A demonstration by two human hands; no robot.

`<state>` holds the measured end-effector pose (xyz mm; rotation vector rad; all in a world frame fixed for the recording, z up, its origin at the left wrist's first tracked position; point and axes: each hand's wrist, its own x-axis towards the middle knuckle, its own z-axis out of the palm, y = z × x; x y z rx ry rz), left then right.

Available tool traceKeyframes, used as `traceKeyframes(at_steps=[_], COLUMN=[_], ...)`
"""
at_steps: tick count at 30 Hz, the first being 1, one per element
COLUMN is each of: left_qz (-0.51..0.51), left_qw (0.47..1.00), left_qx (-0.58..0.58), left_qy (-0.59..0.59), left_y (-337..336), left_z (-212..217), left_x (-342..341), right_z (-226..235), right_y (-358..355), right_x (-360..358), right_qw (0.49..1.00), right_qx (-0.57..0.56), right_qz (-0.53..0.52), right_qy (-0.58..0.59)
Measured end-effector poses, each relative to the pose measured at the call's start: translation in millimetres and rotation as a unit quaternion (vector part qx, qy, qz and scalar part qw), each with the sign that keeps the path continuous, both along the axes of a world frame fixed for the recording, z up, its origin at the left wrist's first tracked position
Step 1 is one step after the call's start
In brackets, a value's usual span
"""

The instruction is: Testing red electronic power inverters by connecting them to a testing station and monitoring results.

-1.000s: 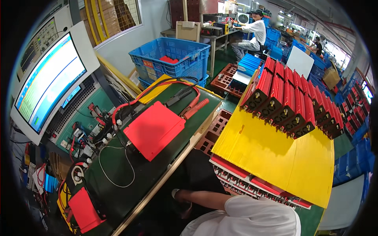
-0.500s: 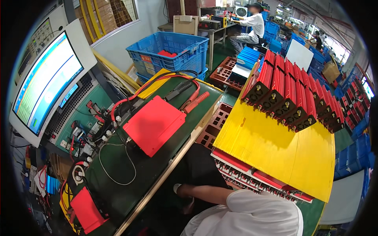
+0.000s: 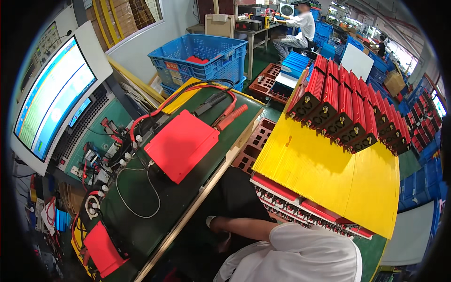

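My right forearm (image 3: 246, 227) comes out of a white short sleeve (image 3: 293, 235) and reaches left over my dark trousers (image 3: 240, 192). A small white item (image 3: 210, 220) shows at its far end. The fingers of my right hand are lost in shadow, so what they hold or touch cannot be made out. A small patch of skin (image 3: 225, 244) shows below the forearm; whose hand or arm part it is stays unclear. My left hand does not plainly show. Nearest is the green-topped bench (image 3: 174, 207), where a red flat metal case (image 3: 182, 145) lies with cables beside it.
Red and black clamps (image 3: 231, 117) lie behind the case. A second red case (image 3: 104, 250) and a monitor (image 3: 56, 103) stand left. At right, several finned red units (image 3: 329, 103) stand on yellow sheets (image 3: 305, 164). Beyond are a blue crate (image 3: 199, 56) and a seated person (image 3: 300, 30).
The whole view has shifted very slightly, with bench items a little further left and up. My forearm stays in nearly the same place, and nothing has been taken up or put down.
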<state>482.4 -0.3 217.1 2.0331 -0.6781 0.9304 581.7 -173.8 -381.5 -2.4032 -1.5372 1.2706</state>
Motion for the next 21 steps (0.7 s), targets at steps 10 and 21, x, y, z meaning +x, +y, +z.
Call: traceKeyframes(at_steps=[10, 21], left_qz=[0.02, 0.011], left_qw=[1.0, 1.0], left_qx=[0.015, 0.008], left_qy=[-0.005, -0.008], left_y=[-1, -8], left_z=[-7, 2], left_x=[-5, -9], right_z=[-79, -11], right_y=[15, 5], right_x=[-16, -6], right_qw=[0.994, 0.998], right_qx=[0.094, -0.013], right_qz=[-0.05, -0.046], right_qy=[-0.001, 0.046])
